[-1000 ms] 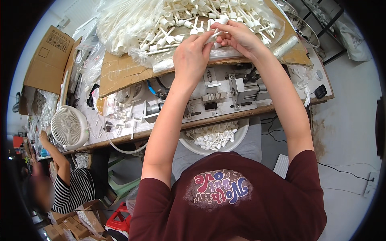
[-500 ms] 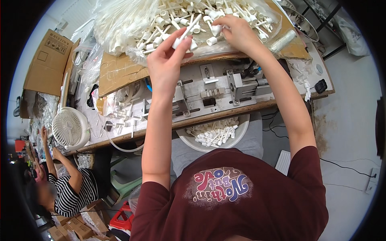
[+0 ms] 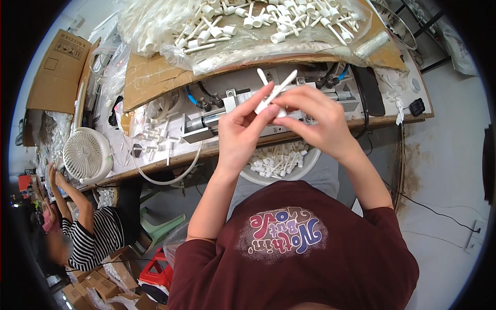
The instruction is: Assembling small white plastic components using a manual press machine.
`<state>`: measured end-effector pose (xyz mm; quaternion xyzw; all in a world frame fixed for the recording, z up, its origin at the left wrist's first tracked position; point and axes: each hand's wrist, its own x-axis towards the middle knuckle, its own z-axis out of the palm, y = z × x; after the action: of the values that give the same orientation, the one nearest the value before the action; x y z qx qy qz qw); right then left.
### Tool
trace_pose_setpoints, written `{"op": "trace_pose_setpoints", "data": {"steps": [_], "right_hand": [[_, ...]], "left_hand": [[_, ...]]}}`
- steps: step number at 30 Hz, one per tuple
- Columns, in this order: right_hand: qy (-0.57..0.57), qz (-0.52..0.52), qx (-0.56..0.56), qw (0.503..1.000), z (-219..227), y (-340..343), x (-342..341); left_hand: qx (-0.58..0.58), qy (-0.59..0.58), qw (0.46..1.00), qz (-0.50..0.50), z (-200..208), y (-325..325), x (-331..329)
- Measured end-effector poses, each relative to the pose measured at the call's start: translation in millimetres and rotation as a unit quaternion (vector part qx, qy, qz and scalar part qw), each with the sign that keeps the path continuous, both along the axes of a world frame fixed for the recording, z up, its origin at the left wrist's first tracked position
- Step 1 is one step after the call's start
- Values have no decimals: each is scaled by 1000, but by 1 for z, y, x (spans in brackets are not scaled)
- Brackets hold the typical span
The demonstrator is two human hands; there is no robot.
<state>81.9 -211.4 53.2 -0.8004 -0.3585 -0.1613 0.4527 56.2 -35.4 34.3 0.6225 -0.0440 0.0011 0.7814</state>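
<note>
Two white stemmed pieces [image 3: 283, 86]: raised together between the hands, above the bench fixture; stems point up and appear to cross, cup ends down among the fingers.
Left hand [image 3: 238, 135]: thumb and forefinger closed in a pinch on one piece near its cup end.
Right hand [image 3: 320, 121]: fingers bent and drawn together, apparently pinching the second piece; its exact grip is partly hidden.
Step in hand: judged to be close two-handed handling of the pair, probably turning or sorting them by the fingertips.
Next move: judged to call for a firm pinch on each cup end, and for the crossed stems to be kept from snagging as the pieces part.
Metal fixture [image 3: 199, 135]: on the bench under the hands, its middle largely covered by them.
Loose pile [image 3: 325, 21]: many similar white pieces, on clear plastic over a cardboard sheet [image 3: 150, 85], beyond the hands.
Pale tub [image 3: 313, 159]: below the bench edge, before the torso, holding more white pieces.
White fan [image 3: 85, 155]: at the bench's left, well apart from both hands.
</note>
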Motion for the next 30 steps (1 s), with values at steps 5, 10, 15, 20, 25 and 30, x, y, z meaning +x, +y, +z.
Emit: {"op": "trace_pose_setpoints", "data": {"steps": [5,10,15,20,25,30], "right_hand": [[-45,-33,-9,998,-31,-3,-22],[-30,-45,-112,992,-61,-4,-38],[-116,-89,-256,955,-79,8,-31],[-127,-121,-278,944,-72,19,-23],[-112,-107,-267,951,-66,18,-23],[-112,-88,-284,948,-63,19,-20]], "left_hand": [[140,-49,988,37,-20,1,-20],[68,18,993,94,0,20,-23],[12,-25,996,89,2,21,-25],[26,-22,997,74,6,17,-30],[1,-18,999,48,1,28,-32],[16,-28,999,35,3,23,-28]]}}
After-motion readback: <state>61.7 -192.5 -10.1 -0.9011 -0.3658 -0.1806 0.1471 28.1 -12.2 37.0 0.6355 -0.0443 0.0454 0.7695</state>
